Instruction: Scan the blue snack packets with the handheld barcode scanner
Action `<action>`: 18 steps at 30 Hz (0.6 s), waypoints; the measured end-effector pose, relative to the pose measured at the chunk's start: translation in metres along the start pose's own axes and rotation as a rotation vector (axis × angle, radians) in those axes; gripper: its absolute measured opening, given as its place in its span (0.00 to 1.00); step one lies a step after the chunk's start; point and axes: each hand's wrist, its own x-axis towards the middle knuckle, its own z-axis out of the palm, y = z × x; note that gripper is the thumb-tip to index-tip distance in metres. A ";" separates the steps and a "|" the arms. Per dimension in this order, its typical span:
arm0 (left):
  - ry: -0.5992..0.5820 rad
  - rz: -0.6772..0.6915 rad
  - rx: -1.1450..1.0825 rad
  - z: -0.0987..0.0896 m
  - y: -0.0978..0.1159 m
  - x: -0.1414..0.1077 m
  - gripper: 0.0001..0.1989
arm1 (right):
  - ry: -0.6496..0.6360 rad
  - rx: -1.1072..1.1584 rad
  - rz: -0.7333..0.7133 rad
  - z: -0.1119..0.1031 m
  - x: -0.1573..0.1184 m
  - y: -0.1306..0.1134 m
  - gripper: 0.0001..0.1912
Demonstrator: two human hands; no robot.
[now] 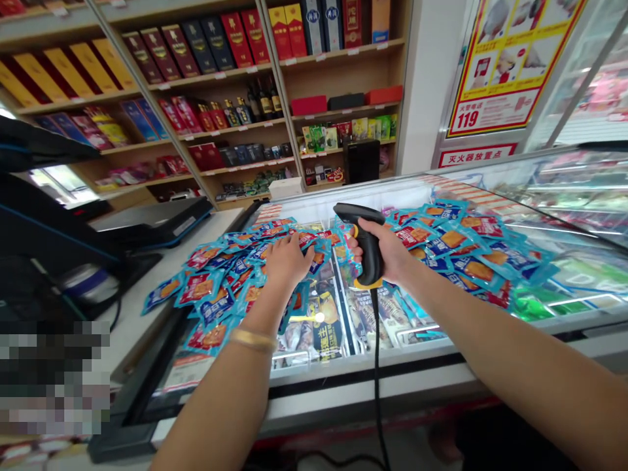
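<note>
Bare forearms [490,386] reach in from the near edge. The left hand's grip [287,261] lies spread over a heap of blue snack packets [216,294], while the right hand's grip [385,252] wraps firmly around a black corded barcode scanner [367,245]. The packets cover much of the glass lid of a chest freezer [373,386], and the scanner's cable [377,373] drops over its near edge. Slick glass could let packets slide, and a tugged cable could snag the pile. Left stands a white desk [132,327] bearing a dark terminal [152,222]; far wooden shelves [343,53] hold boxed liquor [196,49].
</note>
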 end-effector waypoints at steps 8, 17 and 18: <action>-0.030 0.021 -0.057 -0.010 -0.003 -0.002 0.21 | -0.003 -0.025 -0.015 -0.014 -0.010 0.000 0.13; 0.022 0.038 0.049 -0.005 -0.003 0.000 0.27 | 0.027 -0.017 0.033 -0.010 -0.012 0.004 0.11; 0.011 0.057 0.061 -0.004 -0.002 0.002 0.28 | 0.032 -0.020 0.038 -0.010 -0.012 0.005 0.11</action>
